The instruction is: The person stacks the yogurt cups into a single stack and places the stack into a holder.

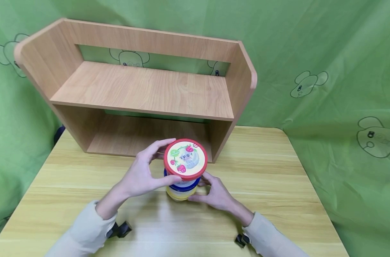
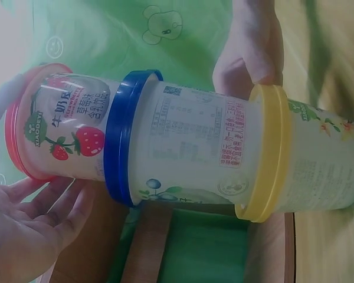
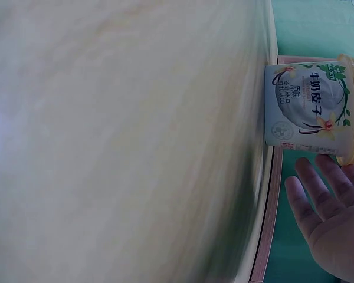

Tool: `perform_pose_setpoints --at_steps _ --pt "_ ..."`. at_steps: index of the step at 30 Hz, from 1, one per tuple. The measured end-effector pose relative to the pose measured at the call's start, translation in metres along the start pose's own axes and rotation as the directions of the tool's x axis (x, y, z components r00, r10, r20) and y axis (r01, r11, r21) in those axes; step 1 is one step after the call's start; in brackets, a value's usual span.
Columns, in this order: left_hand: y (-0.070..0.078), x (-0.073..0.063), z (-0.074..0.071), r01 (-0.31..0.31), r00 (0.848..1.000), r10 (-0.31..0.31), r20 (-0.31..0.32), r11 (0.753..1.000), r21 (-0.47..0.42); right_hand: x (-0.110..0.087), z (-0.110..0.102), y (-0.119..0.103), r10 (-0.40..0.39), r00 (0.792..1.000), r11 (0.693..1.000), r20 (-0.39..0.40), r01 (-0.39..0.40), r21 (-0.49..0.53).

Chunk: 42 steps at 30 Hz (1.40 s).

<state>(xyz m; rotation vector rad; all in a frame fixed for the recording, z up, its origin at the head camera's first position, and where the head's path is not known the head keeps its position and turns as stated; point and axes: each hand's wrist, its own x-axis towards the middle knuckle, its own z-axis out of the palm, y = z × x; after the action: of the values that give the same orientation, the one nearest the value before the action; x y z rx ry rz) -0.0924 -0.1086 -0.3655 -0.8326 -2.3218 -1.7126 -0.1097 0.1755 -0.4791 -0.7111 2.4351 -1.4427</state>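
Note:
Three plastic tubs stand stacked upright on the table (image 1: pixel 143 214), in front of the shelf. On top is a red-lidded tub (image 1: pixel 186 160) with strawberry pictures; below it a blue-lidded tub (image 2: pixel 189 141), then a yellow-lidded tub (image 3: pixel 310 106) at the bottom. My left hand (image 1: pixel 140 176) holds the red-lidded tub at its lid, thumb on the near side and fingers on the far side. Lower down, my right hand (image 1: pixel 218 194) holds the yellow-lidded tub at its lid between thumb and fingers. In the right wrist view its fingers are spread, fingertips right at the lid.
A two-tier wooden shelf (image 1: pixel 143 85) stands at the back of the table, its lower board (image 1: pixel 118 137) just behind the stack. Green printed cloth (image 1: pixel 326 53) hangs behind and at both sides. Small black devices (image 1: pixel 123 228) are worn at the sleeves.

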Motion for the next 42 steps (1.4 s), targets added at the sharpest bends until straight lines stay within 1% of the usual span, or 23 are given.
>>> perform_pose_setpoints --at_steps 18,30,38,42 --pt "0.003 0.002 0.0036 0.017 1.0 -0.017 -0.001 0.999 0.029 -0.0007 0.0003 0.0014 -0.003 1.0 1.0 0.003 0.003 -0.004" --pt "0.0033 0.0021 0.0036 0.012 1.0 -0.012 -0.004 0.999 0.046 -0.0006 -0.0001 0.0016 -0.005 1.0 1.0 0.007 0.005 -0.001" --pt "0.0019 -0.0026 -0.0005 0.065 0.997 -0.069 0.04 0.995 0.082 -0.0003 0.0001 0.0018 -0.012 1.0 1.0 0.011 0.012 0.009" --pt "-0.0014 -0.0061 -0.0024 0.073 0.996 -0.078 0.043 0.992 0.1 0.0 -0.0002 0.0011 -0.01 1.0 1.0 0.012 0.01 0.011"
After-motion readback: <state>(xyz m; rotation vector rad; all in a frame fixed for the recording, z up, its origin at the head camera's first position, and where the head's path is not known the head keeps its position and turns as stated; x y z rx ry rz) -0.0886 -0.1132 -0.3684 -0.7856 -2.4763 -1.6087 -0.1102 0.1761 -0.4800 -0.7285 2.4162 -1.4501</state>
